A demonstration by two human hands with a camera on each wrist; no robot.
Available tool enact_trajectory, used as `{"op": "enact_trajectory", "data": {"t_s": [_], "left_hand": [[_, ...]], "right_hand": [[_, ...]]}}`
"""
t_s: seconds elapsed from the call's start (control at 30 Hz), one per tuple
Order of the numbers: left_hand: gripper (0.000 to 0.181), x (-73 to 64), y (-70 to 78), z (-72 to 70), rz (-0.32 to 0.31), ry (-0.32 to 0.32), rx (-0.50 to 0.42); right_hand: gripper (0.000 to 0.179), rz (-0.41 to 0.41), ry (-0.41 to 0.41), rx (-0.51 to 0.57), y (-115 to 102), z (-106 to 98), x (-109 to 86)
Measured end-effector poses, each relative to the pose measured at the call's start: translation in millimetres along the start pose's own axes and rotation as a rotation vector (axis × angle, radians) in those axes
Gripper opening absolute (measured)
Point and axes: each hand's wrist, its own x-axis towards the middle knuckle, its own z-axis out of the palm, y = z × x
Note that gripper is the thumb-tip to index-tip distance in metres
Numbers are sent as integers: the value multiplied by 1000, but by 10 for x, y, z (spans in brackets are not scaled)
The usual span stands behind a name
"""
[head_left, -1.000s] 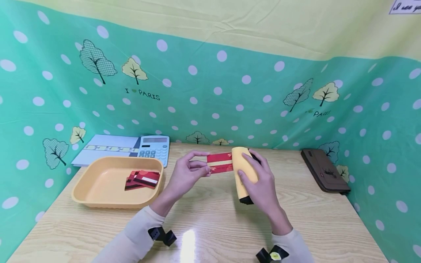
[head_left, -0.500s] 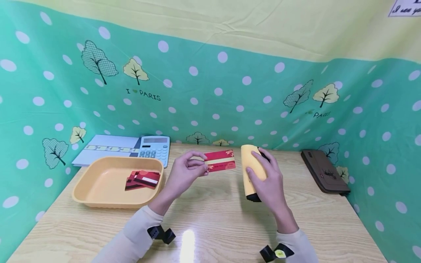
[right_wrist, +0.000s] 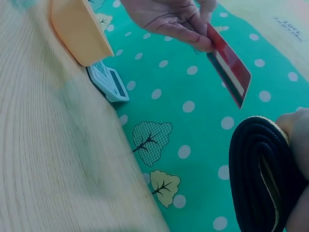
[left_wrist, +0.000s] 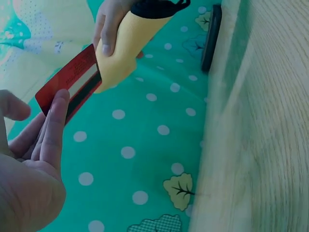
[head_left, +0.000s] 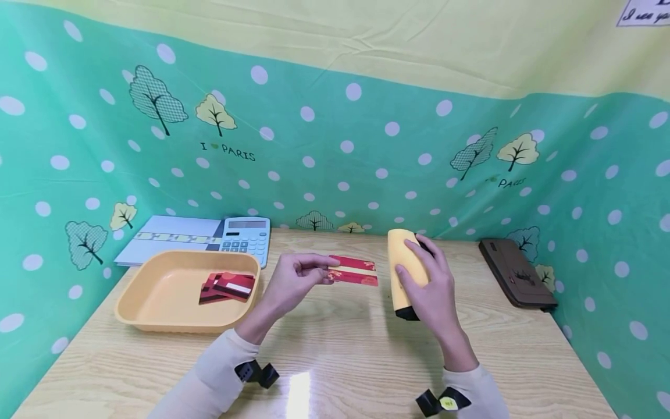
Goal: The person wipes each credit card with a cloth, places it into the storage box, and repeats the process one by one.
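My left hand (head_left: 293, 285) pinches a red bank card (head_left: 356, 270) by its left end, above the table. The head view shows its side with a cream band; the left wrist view shows the card's (left_wrist: 72, 79) dark stripe and white strip. To the right, my right hand (head_left: 431, 291) grips a yellow folded pouch-like thing (head_left: 403, 262) with black ends. In the right wrist view its dark edge is curled into layers, and the card (right_wrist: 231, 65) is apart from it. The inside of the yellow thing is mostly hidden.
A peach plastic basin (head_left: 157, 299) at left holds several red cards (head_left: 227, 286). Behind it are a pale blue folder (head_left: 170, 227) and a light blue calculator (head_left: 246, 235). A brown zipped case (head_left: 518, 273) lies at the right, near the curtain (head_left: 366, 145).
The yellow thing has moved right with my right hand, away from the card. The card's right end, earlier hidden at the yellow thing's edge, now shows fully and tilts slightly down.
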Motion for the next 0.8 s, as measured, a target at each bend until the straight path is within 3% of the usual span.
{"op": "enact_trajectory", "data": {"t_s": [0.3, 0.57, 0.8], "left_hand": [[23, 5, -18, -13, -32, 20, 3], [21, 27, -42, -51, 45, 37, -131], [23, 26, -16, -67, 63, 182, -57]], "right_hand": [[51, 16, 0, -5, 6, -22, -5], [49, 25, -5, 4, 1, -39, -6], [48, 24, -4, 16, -4, -40, -1]]}}
